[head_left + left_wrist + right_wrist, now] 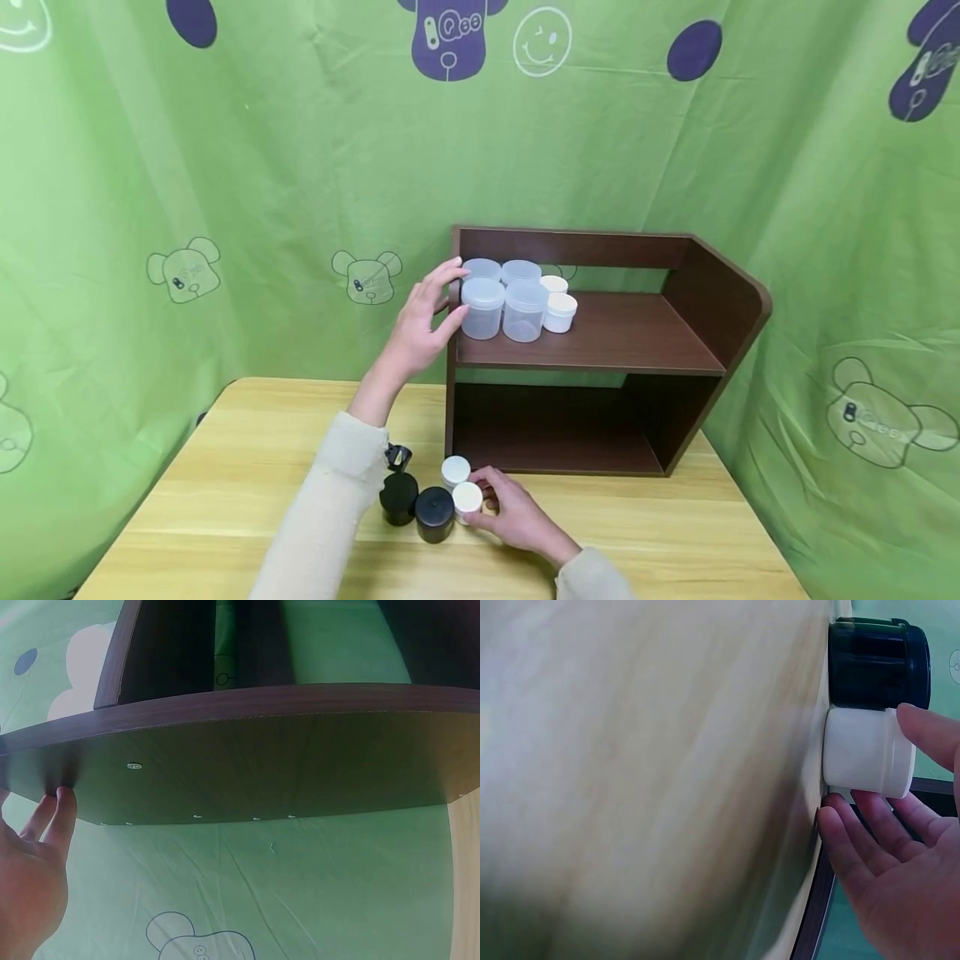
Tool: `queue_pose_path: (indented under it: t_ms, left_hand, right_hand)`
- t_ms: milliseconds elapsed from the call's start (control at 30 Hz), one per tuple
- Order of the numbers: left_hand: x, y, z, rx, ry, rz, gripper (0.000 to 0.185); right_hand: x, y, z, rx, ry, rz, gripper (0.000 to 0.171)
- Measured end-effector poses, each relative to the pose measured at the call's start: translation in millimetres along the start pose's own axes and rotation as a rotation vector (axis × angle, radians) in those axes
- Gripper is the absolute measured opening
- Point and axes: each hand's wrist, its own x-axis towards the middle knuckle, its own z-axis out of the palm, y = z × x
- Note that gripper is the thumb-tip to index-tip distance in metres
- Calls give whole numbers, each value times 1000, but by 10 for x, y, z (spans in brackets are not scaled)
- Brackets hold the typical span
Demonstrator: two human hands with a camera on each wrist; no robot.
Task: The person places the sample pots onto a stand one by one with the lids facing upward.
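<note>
My left hand (450, 292) reaches up to the left end of the dark wooden shelf unit's (622, 342) upper board. Its straight, spread fingers (64, 806) lie against the side panel (247, 765), and the thumb is close beside a clear lidded jar (482, 308). Low on the table, my right hand (491, 500) pinches a small white jar (467, 498) between thumb and fingers. In the right wrist view the white jar (866, 754) sits between the thumb above and the fingers (847, 832) below, touching a black jar (877, 664).
More clear jars (522, 310) and two white jars (559, 312) stand on the upper board. On the wooden table (247, 467) are another white jar (454, 470), a black jar (434, 513) and a black flip-cap bottle (398, 492). Green printed cloth (225, 167) hangs behind.
</note>
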Motion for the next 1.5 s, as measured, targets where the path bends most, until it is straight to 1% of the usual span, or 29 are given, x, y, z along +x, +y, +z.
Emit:
queue_pose_path:
  t_ms: [200, 433, 667, 833, 967, 1100, 1267, 1500]
  left_hand:
    - [6, 6, 3, -6, 5, 5, 50]
    - [1, 3, 4, -24, 9, 4, 50]
    - [10, 7, -2, -15, 6, 6, 50]
    - [18, 4, -10, -5, 6, 4, 51]
    - [12, 9, -10, -13, 8, 10, 51]
    - [5, 3, -3, -14, 9, 12, 50]
    - [2, -4, 4, -13, 12, 11, 50]
    - [-7, 2, 10, -21, 10, 5, 50]
  right_hand:
    - [6, 15, -20, -1, -7, -5, 43]
    - [-1, 12, -98, 45, 2, -14, 42]
    - [3, 8, -188, 32, 27, -22, 39]
    - [0, -42, -254, 44, 46, -40, 39]
    - [-7, -86, -303, 37, 71, -58, 39]
    - [-6, -122, -362, 29, 104, -55, 40]
    - [-8, -185, -434, 51, 140, -58, 41]
    - [-28, -289, -561, 60, 199, -106, 43]
